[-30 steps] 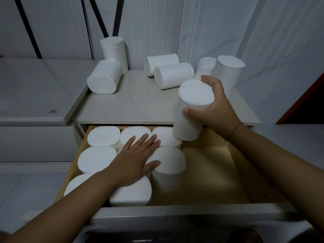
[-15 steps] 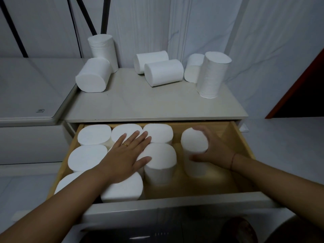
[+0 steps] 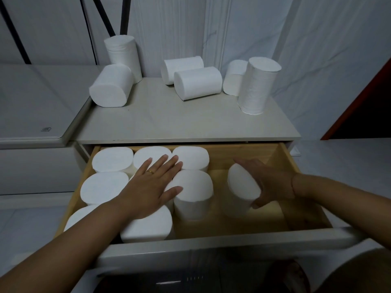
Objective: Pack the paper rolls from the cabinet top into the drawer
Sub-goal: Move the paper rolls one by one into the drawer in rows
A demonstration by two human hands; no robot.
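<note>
The wooden drawer point(image 3: 283, 154) stands open under the cabinet top point(image 3: 186, 125). Several white paper rolls stand upright in its left half. My left hand point(image 3: 151, 187) lies flat on those packed rolls, fingers straight. My right hand point(image 3: 268, 182) grips a single paper roll point(image 3: 241, 187) from its right side; the roll is tilted inside the drawer's right half. On the cabinet top, several rolls remain: an upright one point(image 3: 257, 87) at the right, lying ones point(image 3: 197, 82) in the middle, and two point(image 3: 110, 86) at the left.
A low white surface point(image 3: 36, 104) adjoins the cabinet on the left. The wall rises right behind the cabinet top. The drawer's white front panel point(image 3: 211, 248) is close to me. Bare wooden floor of the drawer point(image 3: 264, 218) shows on the right.
My right hand carried the roll down from above the cabinet edge into the drawer's right half, and the roll now tilts. My left hand stayed flat on the packed rolls.
</note>
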